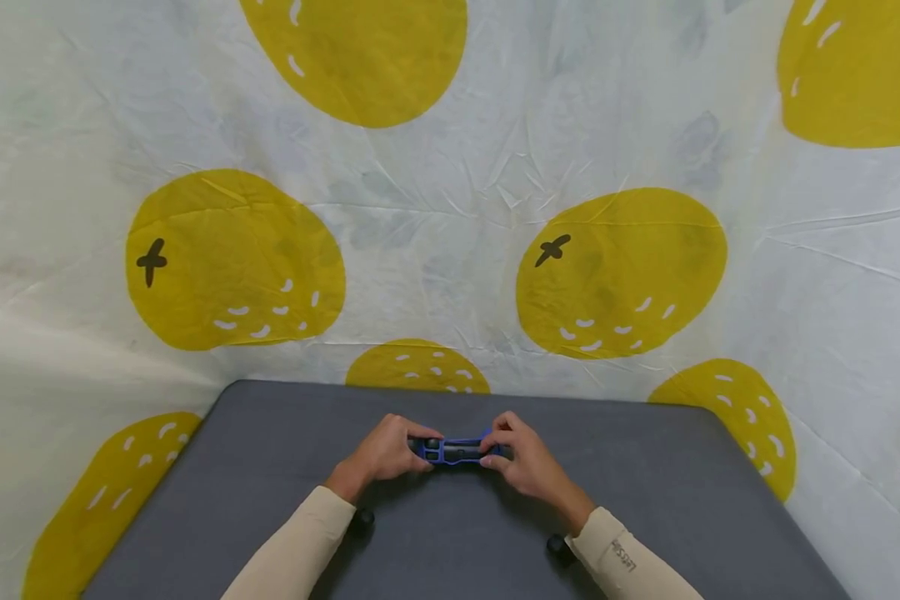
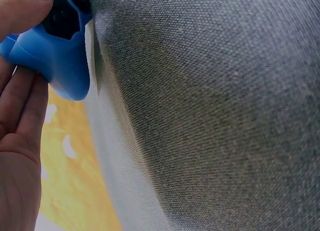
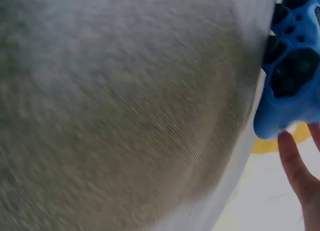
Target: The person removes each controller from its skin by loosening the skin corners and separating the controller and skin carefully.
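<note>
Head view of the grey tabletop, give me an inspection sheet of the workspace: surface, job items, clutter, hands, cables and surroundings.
Surface: grey, fabric-covered tabletop, rounded far corners.
Job's things: what looks like a black game controller in a smooth blue cover with cutouts.
Clutter: one small black rounded object by the left wrist, another by the right; whether worn or lying there is unclear.
Left hand: grips the controller's left end.
Right hand: grips its right end.
Cables: nothing seen.
Surroundings: creased white cloth backdrop with large yellow fruit shapes.

The table has a grey woven top
</note>
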